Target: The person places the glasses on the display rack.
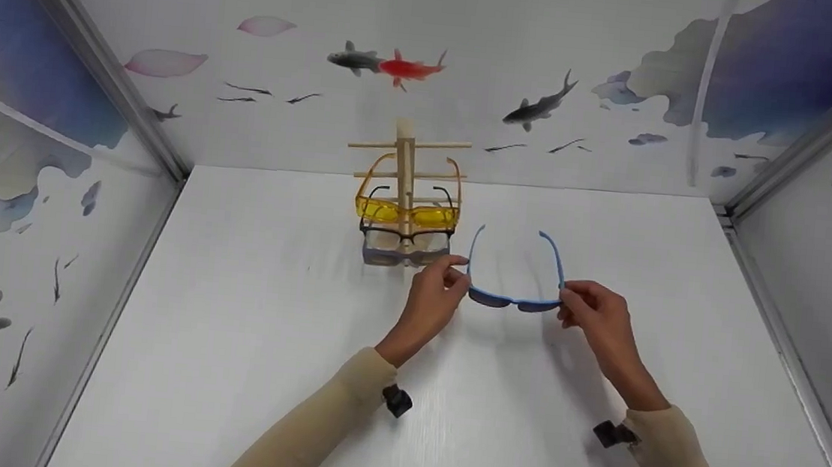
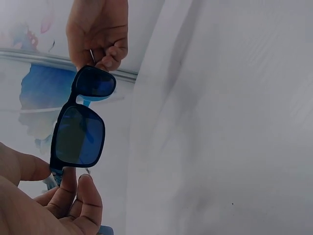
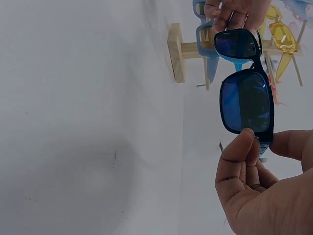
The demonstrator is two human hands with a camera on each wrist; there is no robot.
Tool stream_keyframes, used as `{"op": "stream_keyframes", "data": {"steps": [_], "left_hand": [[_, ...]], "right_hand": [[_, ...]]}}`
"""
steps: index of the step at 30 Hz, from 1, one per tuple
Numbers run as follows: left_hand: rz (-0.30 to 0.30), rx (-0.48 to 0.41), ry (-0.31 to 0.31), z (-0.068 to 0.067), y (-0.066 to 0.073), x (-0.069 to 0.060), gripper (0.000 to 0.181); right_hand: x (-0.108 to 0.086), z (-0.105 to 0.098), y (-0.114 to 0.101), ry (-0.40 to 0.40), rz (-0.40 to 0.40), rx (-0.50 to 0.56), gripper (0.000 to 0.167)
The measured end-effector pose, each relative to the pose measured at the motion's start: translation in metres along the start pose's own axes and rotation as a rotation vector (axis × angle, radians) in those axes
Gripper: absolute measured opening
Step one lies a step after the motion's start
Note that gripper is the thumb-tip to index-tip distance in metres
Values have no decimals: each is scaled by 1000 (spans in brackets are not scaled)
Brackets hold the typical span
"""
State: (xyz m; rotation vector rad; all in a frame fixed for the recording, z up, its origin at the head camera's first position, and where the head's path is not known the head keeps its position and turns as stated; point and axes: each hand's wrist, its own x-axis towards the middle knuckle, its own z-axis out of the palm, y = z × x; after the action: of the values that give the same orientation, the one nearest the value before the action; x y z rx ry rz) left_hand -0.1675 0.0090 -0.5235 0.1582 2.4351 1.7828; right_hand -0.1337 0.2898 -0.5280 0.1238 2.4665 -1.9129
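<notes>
A pair of blue sunglasses (image 1: 512, 302) with dark lenses is held up above the white table, its temples unfolded and pointing away from me. My left hand (image 1: 438, 296) pinches the frame at its left hinge. At the right hinge, the thumb and fingers of my right hand (image 1: 599, 313) grip the other side. Both wrist views show the dark reflective lenses (image 2: 80, 134) from the front, with a hand at each end. Just left of the sunglasses stands a wooden glasses rack (image 1: 405, 165); my left fingertips are near its lowest pair.
On the rack hang yellow glasses (image 1: 435, 215), black-framed clear glasses (image 1: 384, 240) below them, and greyish-blue glasses (image 1: 381, 257) at the bottom. Bare wooden pegs (image 1: 445, 145) stick out at the top. Printed panels enclose the white table (image 1: 238, 368) at the back and sides.
</notes>
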Motion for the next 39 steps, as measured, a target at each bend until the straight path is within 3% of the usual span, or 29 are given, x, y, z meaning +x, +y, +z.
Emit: {"op": "stream_keyframes", "data": {"steps": [39], "left_hand": [[51,-45,-21,-9,49,-3,38]], "right_hand": [[-3,-20,-37,34,-150,-1,32]]}}
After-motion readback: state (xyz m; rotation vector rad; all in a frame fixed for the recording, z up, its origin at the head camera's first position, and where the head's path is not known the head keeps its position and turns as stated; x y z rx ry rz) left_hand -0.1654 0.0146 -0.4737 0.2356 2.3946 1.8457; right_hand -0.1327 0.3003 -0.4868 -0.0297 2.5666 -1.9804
